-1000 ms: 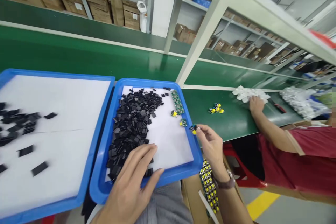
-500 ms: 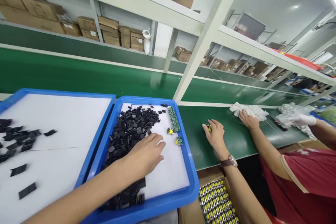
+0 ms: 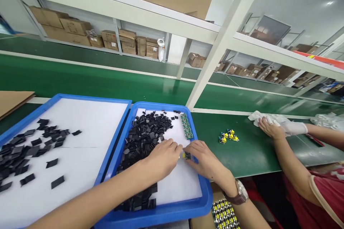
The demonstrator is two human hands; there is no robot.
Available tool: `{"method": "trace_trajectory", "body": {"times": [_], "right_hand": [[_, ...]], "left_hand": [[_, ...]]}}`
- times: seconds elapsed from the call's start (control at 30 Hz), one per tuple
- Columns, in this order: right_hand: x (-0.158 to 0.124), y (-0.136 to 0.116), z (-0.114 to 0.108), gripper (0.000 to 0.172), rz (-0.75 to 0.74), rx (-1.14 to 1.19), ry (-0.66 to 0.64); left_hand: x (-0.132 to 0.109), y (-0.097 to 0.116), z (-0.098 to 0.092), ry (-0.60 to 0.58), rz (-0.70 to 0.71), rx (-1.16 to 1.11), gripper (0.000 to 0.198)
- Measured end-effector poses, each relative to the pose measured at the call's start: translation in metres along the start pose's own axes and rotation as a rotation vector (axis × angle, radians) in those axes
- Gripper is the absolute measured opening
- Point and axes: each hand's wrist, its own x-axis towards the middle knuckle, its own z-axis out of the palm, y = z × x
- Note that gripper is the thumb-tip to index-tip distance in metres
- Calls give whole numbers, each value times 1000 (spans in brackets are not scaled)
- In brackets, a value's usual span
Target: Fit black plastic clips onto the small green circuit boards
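Observation:
My left hand is over the blue tray, its fingers pinched together; whatever is between the fingertips is hidden. Facing it, my right hand closes thumb and fingers around a small circuit board with a yellow part. The fingertips of both hands are close together above the white liner. A heap of black pieces fills the tray's left side. Along its right side lies a long green circuit board panel. Several small boards with yellow parts sit on the green bench to the right.
To the left is a second blue tray with scattered black pieces. Below the bench edge, a carton holds rows of yellow-topped parts. A co-worker's hands handle white plastic at right. A pale post rises behind the tray.
My right hand has moved left from the bench into the tray, leaving several small boards on the bench. My left hand has come toward it. The view has shifted left.

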Motion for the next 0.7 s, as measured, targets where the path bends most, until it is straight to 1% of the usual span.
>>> {"method": "trace_trajectory", "body": {"times": [0.07, 0.1, 0.17, 0.23, 0.3, 0.37, 0.5, 0.6, 0.7], "right_hand": [[-1, -8, 1, 29, -39, -10, -56], [0, -11, 1, 30, -52, -19, -67], [4, -13, 1, 33, -47, -29, -42], [16, -11, 0, 31, -18, -20, -6], [34, -9, 1, 26, 4, -1, 3], [57, -8, 5, 24, 12, 16, -2], [97, -11, 19, 19, 32, 64, -8], [111, -13, 30, 11, 40, 130, -21], [113, -12, 37, 6, 66, 203, -6]], "left_hand": [[-32, 9, -17, 2, -15, -11, 31], [-48, 13, -25, 26, -38, -58, 31], [-79, 21, -35, 99, -123, -206, 33], [-104, 30, -36, 204, -223, -362, 40], [-120, 39, -30, 222, -295, -520, 46], [-127, 49, -20, 197, -326, -660, 45], [-128, 59, -2, 206, -370, -858, 38], [-132, 57, 3, 228, -399, -958, 35], [-139, 54, 6, 240, -428, -1033, 33]]}}
